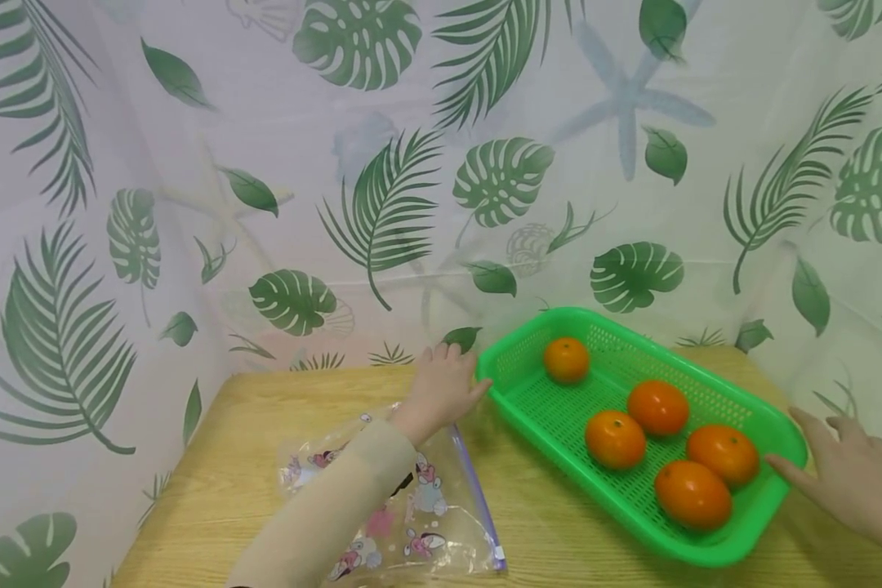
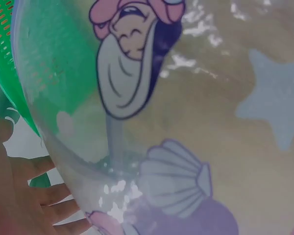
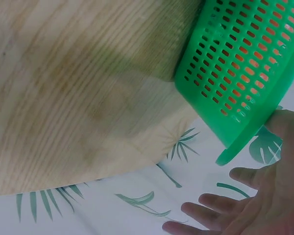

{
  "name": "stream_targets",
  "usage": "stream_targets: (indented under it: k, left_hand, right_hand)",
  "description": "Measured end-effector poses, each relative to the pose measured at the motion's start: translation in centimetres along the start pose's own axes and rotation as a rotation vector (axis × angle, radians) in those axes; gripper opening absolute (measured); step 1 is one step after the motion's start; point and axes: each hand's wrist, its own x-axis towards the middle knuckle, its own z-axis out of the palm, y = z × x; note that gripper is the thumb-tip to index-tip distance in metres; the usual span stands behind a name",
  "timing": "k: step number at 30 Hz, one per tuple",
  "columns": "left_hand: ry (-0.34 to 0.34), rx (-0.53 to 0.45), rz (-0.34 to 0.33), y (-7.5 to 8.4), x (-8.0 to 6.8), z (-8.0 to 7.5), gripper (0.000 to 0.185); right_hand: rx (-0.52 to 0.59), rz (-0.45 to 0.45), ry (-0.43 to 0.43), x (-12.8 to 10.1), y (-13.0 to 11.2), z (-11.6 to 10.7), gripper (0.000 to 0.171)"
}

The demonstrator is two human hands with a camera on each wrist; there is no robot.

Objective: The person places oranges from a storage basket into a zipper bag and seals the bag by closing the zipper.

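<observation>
A green perforated plastic basket (image 1: pixel 706 384) lies on the wooden table (image 1: pixel 213 490) and holds several oranges (image 1: pixel 657 406). My left hand (image 1: pixel 444 385) is open, its thumb touching the basket's left rim; my sleeved forearm crosses a clear zip bag (image 1: pixel 441 506) printed with cartoon figures. The bag (image 2: pixel 186 112) fills the left wrist view, with the basket (image 2: pixel 10 63) and my left hand's fingers (image 2: pixel 44 196) at the left. My right hand (image 1: pixel 841 469) is open, thumb touching the basket's near right corner. In the right wrist view, spread fingers (image 3: pixel 220 215) lie beside the basket's wall (image 3: pixel 235 63).
A curtain with green leaf prints (image 1: pixel 382 196) closes off the back and both sides of the table. The table's right edge runs close behind my right hand. Bare wood (image 1: pixel 559 523) shows between the bag and the basket.
</observation>
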Motion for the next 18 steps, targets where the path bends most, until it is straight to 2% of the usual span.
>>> stream_targets:
  k: [6, 10, 13, 18]
  left_hand:
    - [-0.019, -0.005, -0.006, 0.4, 0.2, -0.1, 0.059]
    - [-0.041, -0.05, -0.016, 0.4, 0.6, -0.1, 0.06]
    - [-0.077, -0.129, -0.038, 0.4, 1.1, 0.0, 0.062]
    - [-0.105, -0.337, -0.078, 0.4, 1.6, -0.1, 0.053]
  right_hand:
    - [0.028, -0.049, -0.015, -0.2, -0.4, -0.4, 0.084]
    - [0.07, -0.046, -0.038, -0.2, -0.4, -0.5, 0.084]
    - [0.084, -0.049, -0.054, 0.1, -0.1, -0.3, 0.083]
    - [0.104, -0.09, -0.04, 0.5, 0.2, 0.1, 0.077]
